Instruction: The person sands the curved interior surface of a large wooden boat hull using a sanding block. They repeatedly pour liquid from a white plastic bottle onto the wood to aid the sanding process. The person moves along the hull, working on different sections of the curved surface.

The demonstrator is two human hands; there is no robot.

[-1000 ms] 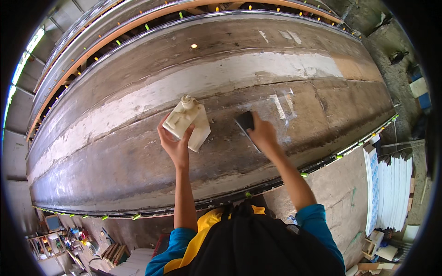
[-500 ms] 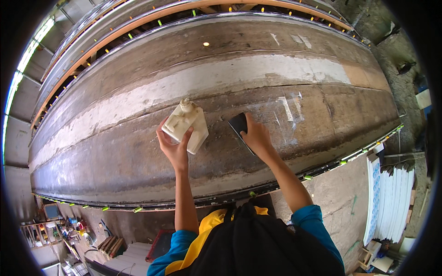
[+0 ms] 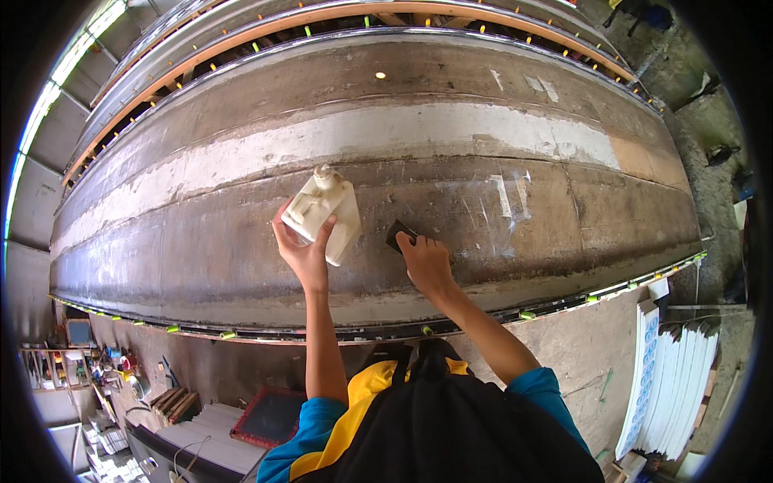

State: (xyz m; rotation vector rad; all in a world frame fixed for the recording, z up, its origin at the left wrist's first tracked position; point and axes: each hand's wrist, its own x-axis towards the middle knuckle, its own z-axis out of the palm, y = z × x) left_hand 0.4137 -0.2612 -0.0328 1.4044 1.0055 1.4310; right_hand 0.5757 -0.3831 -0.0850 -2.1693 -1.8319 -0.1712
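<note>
A cream plastic jug [image 3: 342, 224] is gripped by its near end in my left hand [image 3: 304, 259], thumb on the near side. Its short neck points away from me and pale smears mark its face. My right hand [image 3: 428, 267] is closed over a small black flat scraper [image 3: 396, 234], whose blade is low over the brown, worn surface [image 3: 539, 233] of a long curved panel; I cannot tell whether it touches. To the right of the scraper, the panel shows white streaks [image 3: 504, 196].
A pale filler band [image 3: 378, 125] runs along the panel. Green and yellow pegs line its near edge [image 3: 403, 332]. Beyond it lies another long form with an orange rail [image 3: 322, 16]. Stacked white sheets [image 3: 676, 386] stand at lower right; a red-framed board [image 3: 270, 419] leans at lower left.
My right hand has moved left and slightly nearer to me, and the scraper has turned so less of it shows. The left hand keeps hold of the jug. The whole view has shifted slightly.
</note>
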